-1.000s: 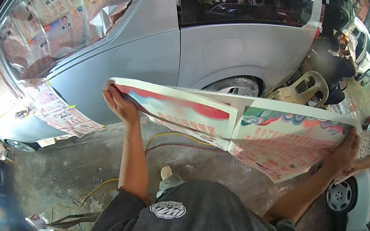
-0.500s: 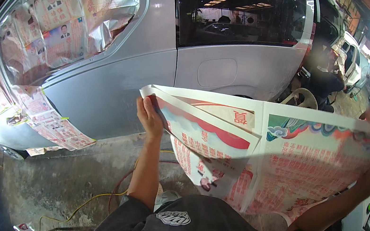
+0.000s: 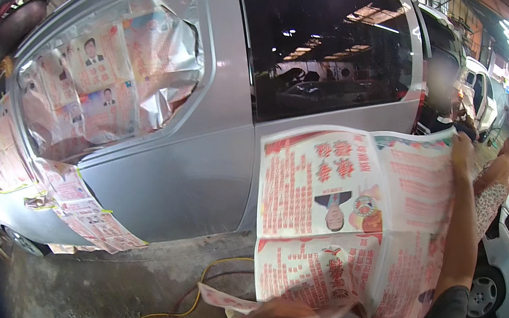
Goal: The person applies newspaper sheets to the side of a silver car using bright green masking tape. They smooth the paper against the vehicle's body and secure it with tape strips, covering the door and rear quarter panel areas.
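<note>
A large newspaper sheet (image 3: 288, 220), printed in red with portraits and coloured borders, is spread open in front of my body. My right hand (image 3: 463, 152) is raised, its fingers closed on the upper right edge of the sheet. Low down, close to my shirt, my left hand (image 3: 278, 316) is closed around a folded lower part of the paper, which sticks out on both sides of it. The left fingertips are partly hidden. Beyond the sheet stands a silver van (image 3: 199, 177), its front side window covered with taped newspaper (image 3: 94, 63).
More newspaper (image 3: 88, 213) is taped along the van's lower front side. A yellow hose (image 3: 202, 283) runs over the concrete floor (image 3: 71, 283). At right are a person in a patterned garment (image 3: 496, 185) and a white car (image 3: 497, 274); another person (image 3: 438, 94) is behind the van.
The newspaper has been unfolded to show a wider face. My left hand has dropped from its upper left corner to near my body, and my right hand has gone up and inward.
</note>
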`<state>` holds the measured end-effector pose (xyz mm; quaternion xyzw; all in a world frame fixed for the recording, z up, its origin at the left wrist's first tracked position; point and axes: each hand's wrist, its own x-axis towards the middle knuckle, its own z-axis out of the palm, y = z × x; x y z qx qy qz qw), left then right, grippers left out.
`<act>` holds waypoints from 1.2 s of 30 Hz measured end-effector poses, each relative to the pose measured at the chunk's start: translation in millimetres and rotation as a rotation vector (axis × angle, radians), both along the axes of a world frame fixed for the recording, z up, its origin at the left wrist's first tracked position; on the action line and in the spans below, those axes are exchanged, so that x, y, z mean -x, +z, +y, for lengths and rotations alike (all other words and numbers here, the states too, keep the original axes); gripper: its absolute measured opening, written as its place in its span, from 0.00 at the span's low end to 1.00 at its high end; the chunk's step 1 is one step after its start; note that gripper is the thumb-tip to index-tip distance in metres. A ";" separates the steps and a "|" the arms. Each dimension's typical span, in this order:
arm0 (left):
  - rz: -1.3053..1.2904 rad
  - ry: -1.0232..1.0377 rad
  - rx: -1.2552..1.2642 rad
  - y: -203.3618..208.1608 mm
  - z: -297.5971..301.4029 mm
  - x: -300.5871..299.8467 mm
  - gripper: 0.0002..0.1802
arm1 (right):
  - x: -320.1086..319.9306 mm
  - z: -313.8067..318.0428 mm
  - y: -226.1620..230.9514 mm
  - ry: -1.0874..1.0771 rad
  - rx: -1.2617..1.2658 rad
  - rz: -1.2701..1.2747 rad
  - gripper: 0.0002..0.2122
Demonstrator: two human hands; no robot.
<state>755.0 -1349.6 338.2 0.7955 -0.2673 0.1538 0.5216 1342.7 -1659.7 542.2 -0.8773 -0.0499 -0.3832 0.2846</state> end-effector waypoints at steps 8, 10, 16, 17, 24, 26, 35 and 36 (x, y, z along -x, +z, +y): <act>0.335 -0.631 -0.069 54.2 -103.3 -70.8 0.17 | 239.8 342.5 -21.0 1.062 -0.199 -0.035 0.10; 0.271 -0.761 0.052 60.9 -109.9 -70.5 0.19 | 267.0 375.1 -61.3 1.227 0.101 -0.140 0.08; 0.337 -0.784 0.121 44.8 -95.1 -55.2 0.19 | 341.5 400.1 -71.4 1.418 0.182 -0.171 0.09; 0.343 -0.804 0.165 42.8 -94.1 -53.1 0.20 | 328.2 401.4 -79.3 1.439 0.167 -0.212 0.09; 0.551 -0.733 0.029 39.2 -72.9 -43.3 0.22 | 266.8 390.8 -78.7 1.112 -0.335 0.279 0.06; 0.608 -0.669 0.090 47.4 -62.6 -30.3 0.22 | 315.6 358.3 -85.8 1.155 -0.497 0.275 0.08; 0.023 0.439 0.067 58.7 39.6 6.1 0.13 | 355.8 265.2 -115.2 1.205 -0.565 0.276 0.08; -0.030 0.684 -0.095 69.1 63.1 6.0 0.18 | 356.1 256.4 -111.1 1.224 -0.578 0.270 0.07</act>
